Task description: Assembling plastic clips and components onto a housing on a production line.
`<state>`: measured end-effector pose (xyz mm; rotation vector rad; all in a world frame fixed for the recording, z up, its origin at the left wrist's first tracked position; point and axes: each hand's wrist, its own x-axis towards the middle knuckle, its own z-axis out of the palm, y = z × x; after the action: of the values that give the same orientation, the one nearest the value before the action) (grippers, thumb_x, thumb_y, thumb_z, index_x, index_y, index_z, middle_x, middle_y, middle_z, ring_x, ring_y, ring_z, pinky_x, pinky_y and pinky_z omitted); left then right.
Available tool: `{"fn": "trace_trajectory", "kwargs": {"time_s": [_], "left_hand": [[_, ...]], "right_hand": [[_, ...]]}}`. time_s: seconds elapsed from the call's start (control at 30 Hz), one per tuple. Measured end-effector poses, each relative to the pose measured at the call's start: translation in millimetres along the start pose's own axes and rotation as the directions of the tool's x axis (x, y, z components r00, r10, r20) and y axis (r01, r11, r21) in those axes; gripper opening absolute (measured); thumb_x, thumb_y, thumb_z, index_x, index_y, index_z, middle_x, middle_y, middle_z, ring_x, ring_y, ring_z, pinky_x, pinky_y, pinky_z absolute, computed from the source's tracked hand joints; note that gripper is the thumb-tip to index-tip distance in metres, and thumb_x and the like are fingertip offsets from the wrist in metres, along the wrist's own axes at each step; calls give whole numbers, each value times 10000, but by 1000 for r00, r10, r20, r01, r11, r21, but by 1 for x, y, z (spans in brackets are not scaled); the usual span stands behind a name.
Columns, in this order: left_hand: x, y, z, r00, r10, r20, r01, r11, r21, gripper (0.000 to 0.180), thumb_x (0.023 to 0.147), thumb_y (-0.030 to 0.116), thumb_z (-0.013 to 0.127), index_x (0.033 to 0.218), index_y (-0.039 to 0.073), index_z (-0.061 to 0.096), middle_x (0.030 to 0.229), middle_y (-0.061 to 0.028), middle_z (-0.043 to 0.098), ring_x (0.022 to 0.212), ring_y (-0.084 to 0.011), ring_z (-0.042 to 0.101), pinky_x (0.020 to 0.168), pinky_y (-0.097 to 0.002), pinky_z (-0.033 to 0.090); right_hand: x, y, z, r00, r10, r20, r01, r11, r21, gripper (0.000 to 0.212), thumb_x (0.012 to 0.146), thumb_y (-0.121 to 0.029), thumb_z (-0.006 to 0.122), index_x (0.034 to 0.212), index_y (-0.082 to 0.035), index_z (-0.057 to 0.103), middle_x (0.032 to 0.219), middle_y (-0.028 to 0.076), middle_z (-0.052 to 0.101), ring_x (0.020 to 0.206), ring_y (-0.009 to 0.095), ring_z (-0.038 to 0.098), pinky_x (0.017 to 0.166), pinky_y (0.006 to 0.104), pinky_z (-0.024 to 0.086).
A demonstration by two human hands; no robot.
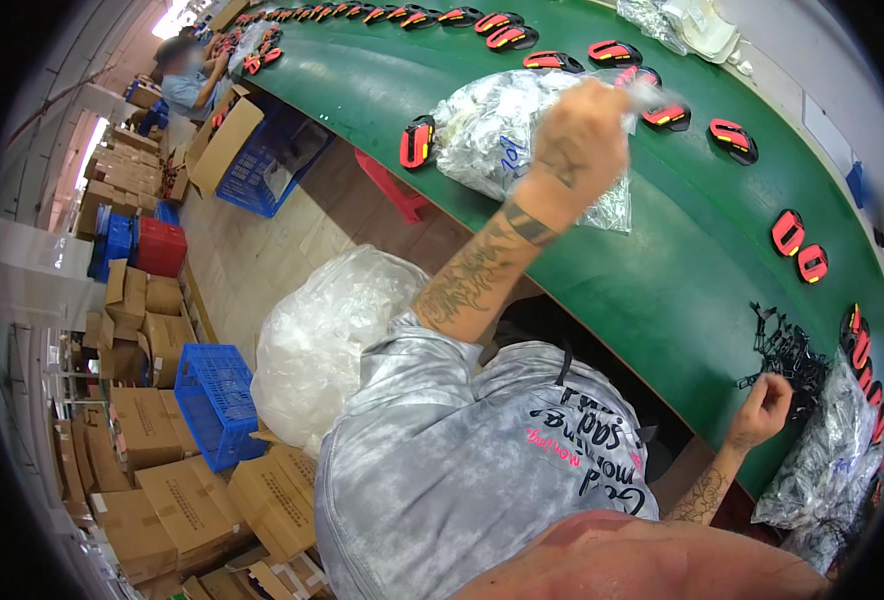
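Note:
My left hand (590,125) is closed over the green work surface, with a blurred piece of clear plastic (654,96) showing at its fingers. Beneath it lies a big clear bag (482,125) full of small plastic packets, with blue writing on it. A red and black oval part (418,142) sits at that bag's left side, another (667,117) just right of the hand. My right hand (762,408) is closed, fingertips pinched together beside a heap of small black plastic pieces (790,350). Whatever is between those fingertips is too small to make out.
Red and black parts (732,140) line the far side of the long green table (652,270). Another filled clear bag (822,450) lies at the right. Left are a white plastic sack (327,345), a blue crate (217,400) and cardboard boxes (197,505). A co-worker (190,85) sits far left.

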<state>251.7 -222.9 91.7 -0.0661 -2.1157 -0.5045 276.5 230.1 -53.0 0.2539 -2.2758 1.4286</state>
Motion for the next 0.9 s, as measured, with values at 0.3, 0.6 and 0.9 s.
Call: {"fn": "trace_trajectory", "kwargs": {"time_s": [0.3,0.6,0.9], "left_hand": [[-88,131,87,856,180,484,220,721,-657,173,768,10,607,918,15,693,858,-197,689,809,-401,668,729,-464,546],[-103,134,123,537,258,803,550,614,-566,364,764,330,821,874,-4,728,754,-188,700,699,-297,695,667,-399,542],[-90,111,148,366,349,863,928,-73,-365,260,823,66,808,1025,6,657,854,-35,689,728,-138,637,610,-292,497]], "right_hand": [[35,-81,53,817,232,528,-422,864,275,237,1042,-195,645,1143,20,644,880,68,674,718,112,639,542,225,467],[16,-40,21,885,402,237,-465,719,517,292,1046,-178,582,773,-97,516,670,-49,451,531,40,369,482,222,277],[41,-70,51,819,536,206,-471,420,776,158,1006,-152,610,875,-64,622,842,56,662,693,152,624,556,303,514]]}}
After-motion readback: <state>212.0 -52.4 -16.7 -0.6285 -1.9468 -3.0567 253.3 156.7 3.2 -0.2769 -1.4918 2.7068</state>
